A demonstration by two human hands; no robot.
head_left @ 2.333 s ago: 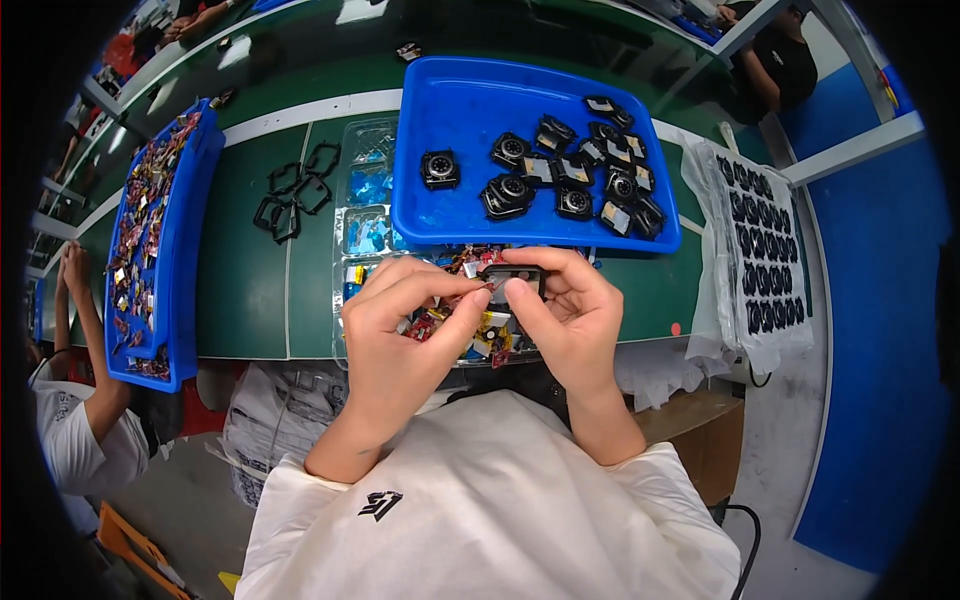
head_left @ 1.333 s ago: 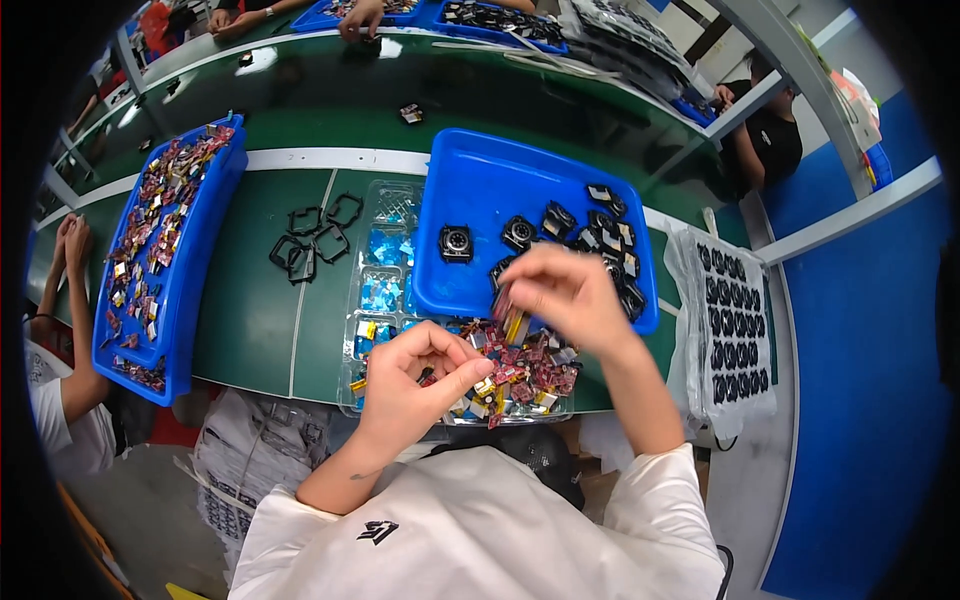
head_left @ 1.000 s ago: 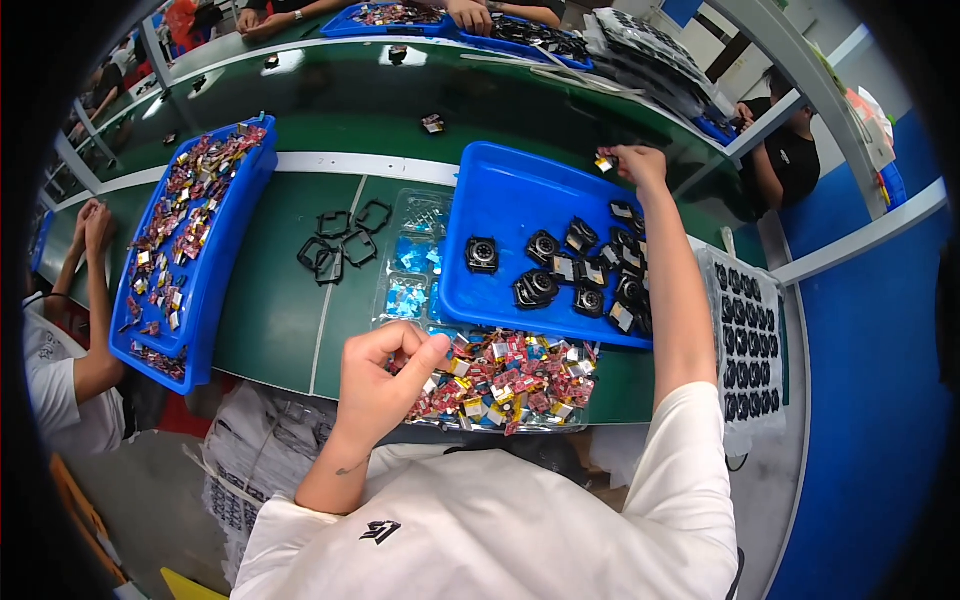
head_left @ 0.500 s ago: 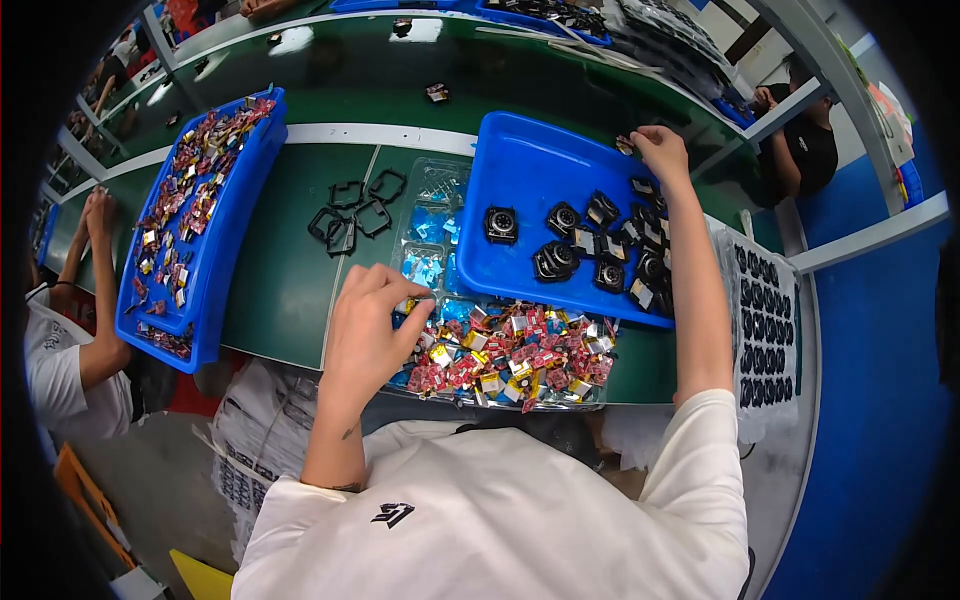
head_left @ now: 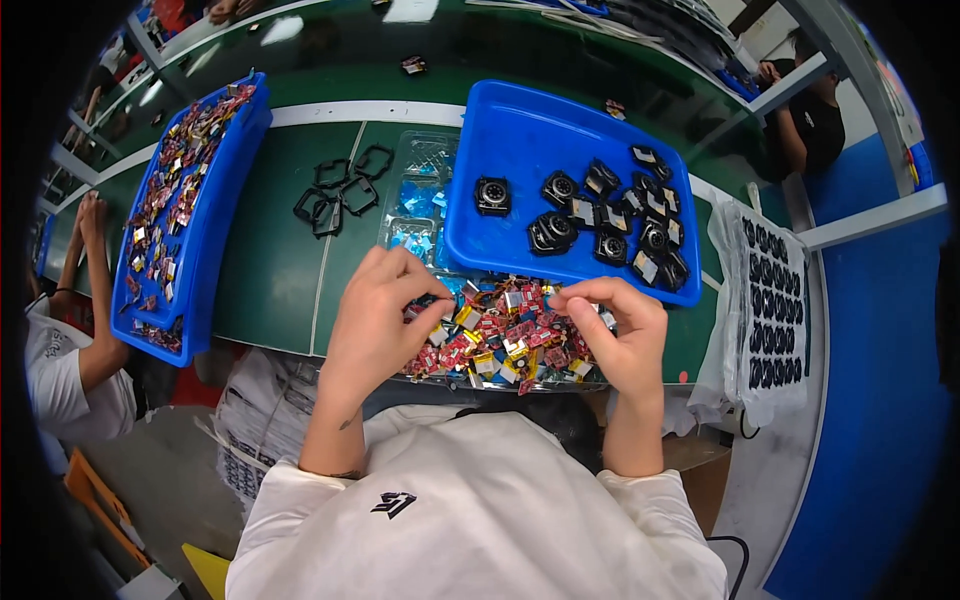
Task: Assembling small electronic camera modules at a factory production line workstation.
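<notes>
My left hand (head_left: 378, 318) is above the left side of a heap of small red circuit boards with silver and yellow battery packs (head_left: 500, 340). Its thumb and forefinger are closed together; whatever is between them is too small to make out. Over the right side of the same heap, my right hand (head_left: 622, 328) has thumb and forefinger brought together in a pinch. A tiny bluish bit seems to show at those fingertips, but I cannot tell what it is. Beyond the hands, a blue tray (head_left: 530, 125) holds several black watch-like housings (head_left: 552, 232).
Left of the clear plastic tray (head_left: 425, 155) with blue film pieces lie several black frames (head_left: 337, 195). A blue bin (head_left: 225, 190) of circuit boards stands farther left, beside a co-worker (head_left: 75, 360). One small board (head_left: 615, 108) sits on the green belt. Right: a sheet of black parts (head_left: 772, 300).
My right hand has come back from the far belt to the heap, leaving a small board on the belt. The left hand stays over the heap. The view has shifted slightly.
</notes>
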